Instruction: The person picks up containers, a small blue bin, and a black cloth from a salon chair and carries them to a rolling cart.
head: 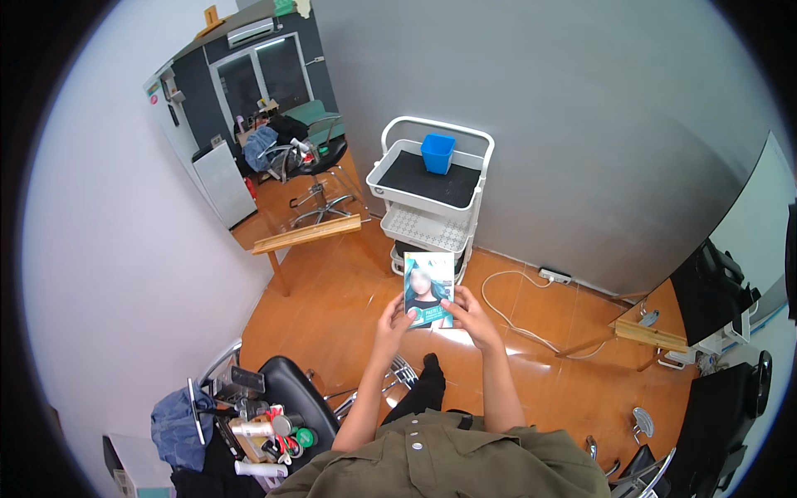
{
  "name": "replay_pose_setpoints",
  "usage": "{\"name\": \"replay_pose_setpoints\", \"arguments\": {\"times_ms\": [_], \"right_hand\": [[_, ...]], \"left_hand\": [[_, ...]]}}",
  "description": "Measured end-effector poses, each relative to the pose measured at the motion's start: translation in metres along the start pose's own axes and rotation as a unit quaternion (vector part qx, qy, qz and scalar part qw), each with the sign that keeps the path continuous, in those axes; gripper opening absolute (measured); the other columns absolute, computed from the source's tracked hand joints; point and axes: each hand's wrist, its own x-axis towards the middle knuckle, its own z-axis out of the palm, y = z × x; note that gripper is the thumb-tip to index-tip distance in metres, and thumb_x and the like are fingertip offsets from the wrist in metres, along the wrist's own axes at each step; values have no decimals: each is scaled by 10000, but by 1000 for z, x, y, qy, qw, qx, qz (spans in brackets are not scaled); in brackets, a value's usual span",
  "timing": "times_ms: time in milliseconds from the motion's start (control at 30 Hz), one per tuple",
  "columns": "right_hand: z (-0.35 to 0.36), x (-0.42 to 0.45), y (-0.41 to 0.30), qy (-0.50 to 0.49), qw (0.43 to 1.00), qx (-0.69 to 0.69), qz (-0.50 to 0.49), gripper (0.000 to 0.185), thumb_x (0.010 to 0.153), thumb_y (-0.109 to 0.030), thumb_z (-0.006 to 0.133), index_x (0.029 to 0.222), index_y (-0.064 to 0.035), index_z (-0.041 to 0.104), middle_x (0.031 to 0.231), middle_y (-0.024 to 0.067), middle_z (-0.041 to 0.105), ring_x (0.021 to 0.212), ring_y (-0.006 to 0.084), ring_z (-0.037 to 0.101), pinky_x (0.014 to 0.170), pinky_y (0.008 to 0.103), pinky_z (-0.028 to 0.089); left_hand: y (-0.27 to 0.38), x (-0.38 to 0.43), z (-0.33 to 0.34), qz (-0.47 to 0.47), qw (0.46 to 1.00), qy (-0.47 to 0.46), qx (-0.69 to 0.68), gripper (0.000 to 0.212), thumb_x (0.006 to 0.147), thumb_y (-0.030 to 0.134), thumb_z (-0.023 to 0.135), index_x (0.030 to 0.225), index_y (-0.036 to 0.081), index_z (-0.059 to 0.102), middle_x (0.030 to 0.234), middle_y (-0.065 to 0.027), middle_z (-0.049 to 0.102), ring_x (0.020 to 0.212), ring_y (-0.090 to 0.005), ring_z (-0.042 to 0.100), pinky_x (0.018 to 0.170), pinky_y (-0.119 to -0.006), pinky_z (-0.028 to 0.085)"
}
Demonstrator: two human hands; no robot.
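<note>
A hair dye box point(429, 289) with printed writing and a picture of teal hair is held upright in front of me. My left hand point(392, 324) grips its lower left side, thumb on the front. On the lower right side, my right hand point(474, 317) holds it the same way. Behind the box stands a white tiered trolley point(429, 202), its lower part partly hidden by the box. A blue plastic bin point(438, 153) sits on the black mat point(429, 180) of its top tray.
At left, a black salon chair point(299, 389) carries bottles, jars and a denim garment point(180, 423). Mirrors point(274, 118) lean on wooden stands point(308, 233) at both sides. A white cable point(498, 308) runs over the tiled floor from a power strip point(554, 276). Another chair point(644, 476) is at lower right.
</note>
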Motion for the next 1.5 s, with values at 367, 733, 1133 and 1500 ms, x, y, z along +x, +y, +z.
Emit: {"name": "replay_pose_setpoints", "arguments": {"times_ms": [367, 733, 1133, 1500], "right_hand": [[-24, 171, -23, 22, 997, -54, 58, 571, 824, -364, 596, 1212, -22, 354, 1033, 122, 545, 900, 185, 559, 651, 312, 517], [-87, 292, -20, 124, 992, -12, 35, 589, 824, -231, 605, 1273, 30, 326, 1006, 113, 504, 902, 176, 545, 659, 288, 533], [-187, 422, -7, 214, 971, -79, 73, 550, 838, -126, 551, 1285, 48, 282, 1126, 159, 514, 951, 197, 545, 669, 288, 514], [-214, 488, 9, 223, 954, -175, 92, 513, 855, -21, 466, 1319, -10, 247, 964, 184, 583, 572, 201, 628, 516, 280, 525]], "left_hand": [[-12, 168, -27, -19, 999, 32, 8, 546, 847, 161, 583, 1314, 14, 342, 1175, -162, 488, 939, -157, 559, 788, -266, 468], [-61, 334, -15, -69, 997, -15, -29, 490, 825, 82, 536, 1276, 36, 349, 1260, -158, 427, 1021, -170, 501, 794, -264, 453], [-119, 506, 32, -207, 971, -91, 82, 459, 868, 177, 510, 1286, 69, 354, 1263, -107, 451, 1072, -170, 469, 771, -276, 421], [-139, 573, 47, -293, 948, -85, 85, 433, 894, 168, 421, 1314, 84, 358, 1131, -81, 539, 919, -160, 596, 776, -251, 445]]}}
